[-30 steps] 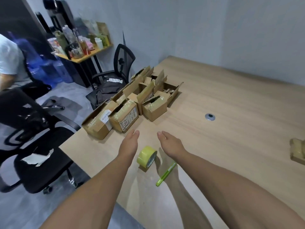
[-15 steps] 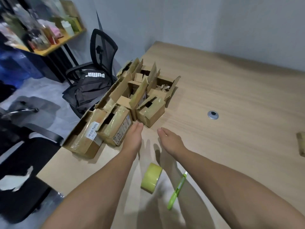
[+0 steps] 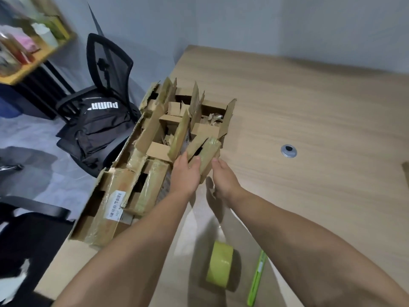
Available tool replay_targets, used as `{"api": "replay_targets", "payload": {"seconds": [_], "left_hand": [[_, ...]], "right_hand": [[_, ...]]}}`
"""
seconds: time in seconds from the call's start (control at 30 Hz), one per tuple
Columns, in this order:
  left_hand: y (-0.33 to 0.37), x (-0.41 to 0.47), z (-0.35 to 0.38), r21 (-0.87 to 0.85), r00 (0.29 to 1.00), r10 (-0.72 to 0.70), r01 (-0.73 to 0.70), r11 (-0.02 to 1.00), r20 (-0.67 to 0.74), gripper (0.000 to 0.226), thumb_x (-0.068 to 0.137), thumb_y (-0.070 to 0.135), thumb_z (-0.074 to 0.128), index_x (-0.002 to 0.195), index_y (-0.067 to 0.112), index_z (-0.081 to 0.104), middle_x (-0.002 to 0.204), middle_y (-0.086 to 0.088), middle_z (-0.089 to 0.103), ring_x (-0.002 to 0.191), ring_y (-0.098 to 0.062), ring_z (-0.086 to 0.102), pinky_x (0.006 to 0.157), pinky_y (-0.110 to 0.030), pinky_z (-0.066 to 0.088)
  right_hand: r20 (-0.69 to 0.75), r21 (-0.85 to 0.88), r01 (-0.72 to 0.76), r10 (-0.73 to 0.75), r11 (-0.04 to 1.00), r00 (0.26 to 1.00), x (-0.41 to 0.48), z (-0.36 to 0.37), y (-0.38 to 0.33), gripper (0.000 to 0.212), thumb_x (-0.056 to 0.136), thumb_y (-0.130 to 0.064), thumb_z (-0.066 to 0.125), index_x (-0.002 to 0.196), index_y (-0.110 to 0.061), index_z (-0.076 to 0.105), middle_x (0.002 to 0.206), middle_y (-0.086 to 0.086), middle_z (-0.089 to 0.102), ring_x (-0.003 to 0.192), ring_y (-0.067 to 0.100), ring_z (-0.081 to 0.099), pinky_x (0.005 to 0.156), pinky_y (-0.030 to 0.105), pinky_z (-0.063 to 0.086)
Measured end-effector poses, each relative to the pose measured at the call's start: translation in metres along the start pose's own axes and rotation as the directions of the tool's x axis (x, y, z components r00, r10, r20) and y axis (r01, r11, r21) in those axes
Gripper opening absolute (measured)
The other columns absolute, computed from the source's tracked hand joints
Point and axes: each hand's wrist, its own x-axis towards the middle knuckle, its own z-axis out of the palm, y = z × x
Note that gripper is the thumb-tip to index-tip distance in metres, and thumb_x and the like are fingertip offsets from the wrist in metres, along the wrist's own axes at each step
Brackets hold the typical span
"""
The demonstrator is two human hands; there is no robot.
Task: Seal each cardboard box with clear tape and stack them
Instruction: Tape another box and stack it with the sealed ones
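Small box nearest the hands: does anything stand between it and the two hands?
Nothing visible does. The left hand holds the small box at its near side, and the right hand touches its right corner.

Backpack [image 3: 99,127] on mesh chair [image 3: 108,60], grommet [image 3: 288,150] in table [image 3: 309,107]
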Motion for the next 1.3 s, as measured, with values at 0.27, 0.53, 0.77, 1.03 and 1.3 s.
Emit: {"api": "replay_targets", "payload": {"seconds": [0.27,0.53,0.77,1.03,1.3], "left_hand": [[-0.004,0.005,0.008,-0.040,0.998,-0.041,0.039,0.998,-0.048,0.054,0.105,0.040,0.040,0.154,0.016,0.037,0.149,-0.003,0.030,0.136,-0.022,0.040,0.107,-0.029,0.026],[-0.010,-0.008,0.023,-0.071,0.997,-0.012,0.006,0.997,-0.076,0.036,0.107,0.025,0.037,0.137,0.019,0.056,0.137,0.001,0.055,0.123,-0.016,0.049,0.098,-0.027,0.033],[0.014,-0.047,0.074,-0.154,1.000,0.008,-0.007,0.988,0.002,0.035,0.104,0.027,0.037,0.129,0.021,0.062,0.126,0.000,0.063,0.117,-0.022,0.055,0.106,-0.042,0.044],[0.037,-0.122,0.163,-0.104,0.992,0.022,-0.009,0.995,0.122,0.037,0.101,0.036,0.034,0.114,0.021,0.065,0.112,-0.001,0.066,0.106,-0.023,0.059,0.097,-0.041,0.048],[0.045,-0.177,0.226,-0.063,0.986,0.048,-0.038,0.997,0.159,0.035,0.102,0.032,0.032,0.105,0.020,0.065,0.103,0.000,0.065,0.099,-0.022,0.059,0.084,-0.037,0.046]], "right_hand": [[0.002,0.025,0.042,-0.042,0.999,0.999,0.009,0.005,-0.001,0.057,0.086,-0.061,0.032,0.134,-0.041,0.057,0.131,-0.011,0.064,0.125,0.016,0.057,0.113,0.045,0.041],[-0.023,-0.018,0.014,-0.015,1.000,1.000,-0.008,-0.025,0.013,0.055,0.087,-0.060,0.036,0.137,-0.047,0.055,0.124,-0.015,0.062,0.099,0.005,0.055,0.082,0.025,0.045],[-0.091,-0.004,0.041,-0.041,0.999,0.995,-0.045,-0.098,0.029,0.035,0.103,-0.045,0.035,0.120,-0.047,0.065,0.112,-0.010,0.071,0.097,0.013,0.065,0.086,0.035,0.053],[-0.155,0.040,0.008,-0.001,0.999,0.988,-0.094,-0.204,0.067,0.034,0.099,-0.045,0.039,0.105,-0.040,0.072,0.101,-0.011,0.076,0.094,0.014,0.073,0.076,0.032,0.056],[-0.186,0.012,-0.036,0.038,0.999,0.982,-0.125,-0.271,0.105,0.047,0.085,-0.062,0.035,0.114,-0.044,0.067,0.102,-0.007,0.076,0.100,0.027,0.071,0.080,0.047,0.060]]}}
